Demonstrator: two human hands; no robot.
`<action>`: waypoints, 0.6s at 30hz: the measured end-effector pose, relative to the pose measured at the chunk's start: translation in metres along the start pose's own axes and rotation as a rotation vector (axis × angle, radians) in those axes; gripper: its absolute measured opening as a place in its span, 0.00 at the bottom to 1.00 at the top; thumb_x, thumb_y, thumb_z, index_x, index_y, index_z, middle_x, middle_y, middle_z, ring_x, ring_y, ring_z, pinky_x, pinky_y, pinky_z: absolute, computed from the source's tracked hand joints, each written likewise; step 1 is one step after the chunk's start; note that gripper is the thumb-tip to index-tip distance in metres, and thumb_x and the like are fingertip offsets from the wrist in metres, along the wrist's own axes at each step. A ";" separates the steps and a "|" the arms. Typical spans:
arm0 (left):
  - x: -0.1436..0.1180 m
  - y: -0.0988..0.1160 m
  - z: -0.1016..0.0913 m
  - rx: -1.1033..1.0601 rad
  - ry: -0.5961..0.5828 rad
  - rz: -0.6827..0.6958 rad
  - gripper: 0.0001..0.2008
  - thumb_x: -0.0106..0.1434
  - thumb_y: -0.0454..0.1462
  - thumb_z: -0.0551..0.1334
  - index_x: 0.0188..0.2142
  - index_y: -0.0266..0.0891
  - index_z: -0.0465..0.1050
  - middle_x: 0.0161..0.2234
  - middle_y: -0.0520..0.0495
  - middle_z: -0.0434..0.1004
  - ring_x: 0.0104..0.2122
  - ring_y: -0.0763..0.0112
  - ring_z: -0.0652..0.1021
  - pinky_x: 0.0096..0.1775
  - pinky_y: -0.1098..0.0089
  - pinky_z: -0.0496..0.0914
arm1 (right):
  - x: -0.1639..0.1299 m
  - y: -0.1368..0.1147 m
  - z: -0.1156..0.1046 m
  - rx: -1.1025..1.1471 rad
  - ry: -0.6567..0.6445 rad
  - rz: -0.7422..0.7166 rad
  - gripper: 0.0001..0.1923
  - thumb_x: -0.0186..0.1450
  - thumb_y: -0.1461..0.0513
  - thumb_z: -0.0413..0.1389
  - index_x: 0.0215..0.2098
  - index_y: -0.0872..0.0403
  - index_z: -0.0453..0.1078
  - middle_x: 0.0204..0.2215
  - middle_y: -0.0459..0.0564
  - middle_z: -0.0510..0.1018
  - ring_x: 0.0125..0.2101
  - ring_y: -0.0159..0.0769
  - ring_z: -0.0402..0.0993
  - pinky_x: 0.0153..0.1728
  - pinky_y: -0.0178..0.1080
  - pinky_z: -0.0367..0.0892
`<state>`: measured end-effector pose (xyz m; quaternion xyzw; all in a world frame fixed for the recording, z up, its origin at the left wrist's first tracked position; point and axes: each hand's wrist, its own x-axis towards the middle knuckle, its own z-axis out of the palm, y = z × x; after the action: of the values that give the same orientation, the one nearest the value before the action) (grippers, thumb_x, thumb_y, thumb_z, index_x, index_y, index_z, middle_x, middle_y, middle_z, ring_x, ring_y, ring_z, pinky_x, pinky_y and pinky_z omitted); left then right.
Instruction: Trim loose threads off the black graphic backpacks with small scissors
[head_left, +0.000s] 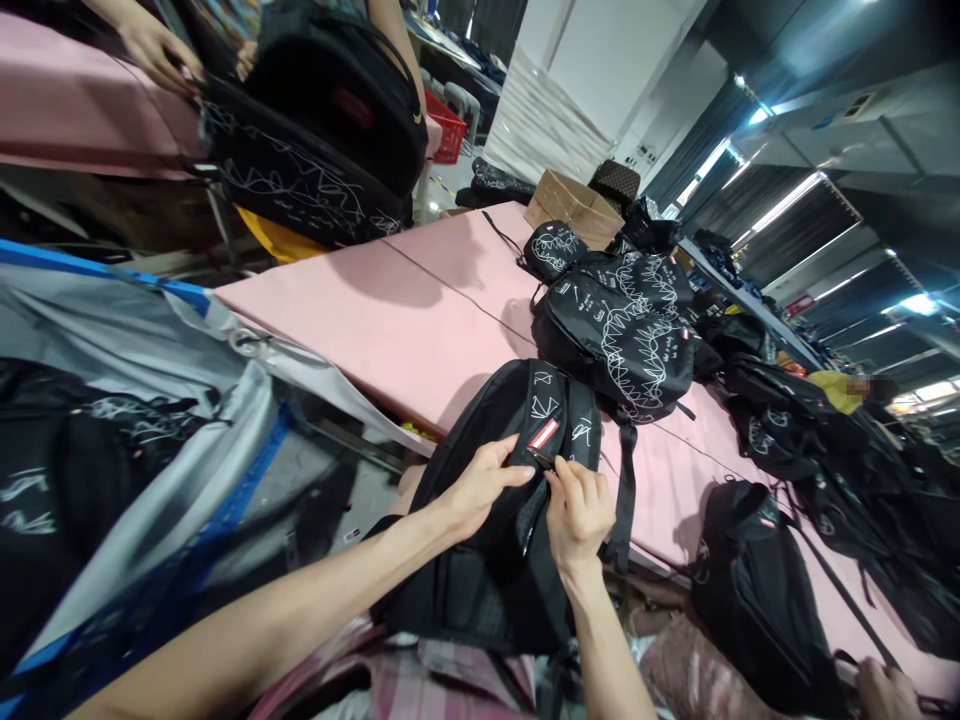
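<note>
A black backpack (480, 570) with white scribble print leans on the edge of the pink table in front of me, its straps facing me. My left hand (484, 490) is closed, thumb and fingers pinching the backpack's shoulder strap (546, 395) just below a red and white label (544, 433). Close by on the right, my right hand (581, 510) is closed in a pinch at the same strap. A small, thin dark piece (541, 458) sticks out from its fingertips toward the label; its kind is too small to tell.
Another printed backpack (615, 330) lies beyond mine on the pink table (420, 320), near a cardboard box (574, 208). More black bags (757, 590) lie to the right, by another person's hand (885, 690). At upper left, a person's hand (161, 50) touches an open backpack (307, 130).
</note>
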<state>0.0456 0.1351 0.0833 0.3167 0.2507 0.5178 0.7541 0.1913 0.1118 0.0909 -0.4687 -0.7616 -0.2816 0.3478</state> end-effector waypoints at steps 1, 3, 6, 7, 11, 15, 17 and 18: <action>0.000 0.000 0.001 0.006 0.004 0.001 0.14 0.47 0.31 0.65 0.36 0.35 0.73 0.30 0.51 0.73 0.36 0.69 0.71 0.42 0.70 0.62 | 0.001 -0.001 0.001 -0.007 0.001 -0.006 0.08 0.62 0.66 0.57 0.41 0.55 0.70 0.30 0.51 0.77 0.31 0.34 0.70 0.33 0.36 0.66; -0.001 0.000 0.002 0.016 0.009 0.010 0.12 0.46 0.31 0.65 0.34 0.35 0.73 0.28 0.52 0.72 0.35 0.69 0.70 0.42 0.70 0.62 | 0.003 -0.003 0.001 -0.023 -0.002 -0.015 0.08 0.62 0.66 0.56 0.41 0.55 0.71 0.30 0.50 0.77 0.32 0.34 0.71 0.34 0.36 0.66; -0.001 0.000 0.002 0.035 0.007 0.018 0.13 0.47 0.31 0.65 0.36 0.35 0.74 0.28 0.52 0.72 0.35 0.70 0.71 0.40 0.71 0.62 | 0.005 -0.006 0.000 0.002 -0.042 -0.010 0.08 0.62 0.67 0.56 0.40 0.54 0.72 0.29 0.50 0.77 0.31 0.33 0.71 0.34 0.35 0.65; -0.001 0.000 0.001 0.040 0.006 0.021 0.15 0.47 0.31 0.65 0.37 0.35 0.74 0.29 0.51 0.73 0.35 0.69 0.71 0.40 0.71 0.62 | 0.006 -0.005 -0.002 0.053 -0.063 0.023 0.07 0.63 0.67 0.55 0.39 0.54 0.72 0.29 0.49 0.77 0.31 0.33 0.71 0.34 0.36 0.65; -0.003 -0.001 -0.005 0.048 -0.001 0.007 0.18 0.48 0.32 0.65 0.42 0.36 0.73 0.36 0.49 0.76 0.38 0.67 0.72 0.42 0.70 0.63 | 0.003 0.007 -0.006 0.425 -0.067 0.504 0.07 0.63 0.62 0.54 0.37 0.54 0.71 0.33 0.51 0.77 0.34 0.35 0.72 0.36 0.38 0.67; -0.003 -0.012 -0.016 0.101 0.072 -0.006 0.18 0.51 0.38 0.66 0.42 0.36 0.73 0.40 0.47 0.77 0.39 0.65 0.74 0.42 0.69 0.66 | -0.019 0.024 0.001 0.743 -0.025 0.962 0.16 0.59 0.57 0.57 0.43 0.57 0.68 0.38 0.53 0.76 0.39 0.38 0.72 0.40 0.41 0.67; 0.000 -0.021 -0.024 0.124 0.184 -0.060 0.16 0.52 0.43 0.66 0.37 0.36 0.75 0.35 0.47 0.78 0.35 0.66 0.75 0.38 0.69 0.67 | -0.036 0.028 0.009 0.836 -0.051 1.078 0.20 0.55 0.57 0.59 0.44 0.58 0.68 0.40 0.54 0.75 0.40 0.38 0.72 0.42 0.41 0.66; 0.001 -0.026 -0.030 0.118 0.235 -0.110 0.16 0.51 0.45 0.66 0.34 0.35 0.75 0.31 0.47 0.78 0.32 0.66 0.76 0.35 0.69 0.67 | -0.045 0.028 0.012 0.851 -0.071 1.129 0.21 0.54 0.56 0.61 0.43 0.58 0.68 0.39 0.54 0.75 0.39 0.38 0.72 0.42 0.41 0.66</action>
<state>0.0406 0.1361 0.0440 0.2835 0.3845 0.4935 0.7268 0.2282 0.1092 0.0506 -0.6242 -0.4569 0.2796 0.5687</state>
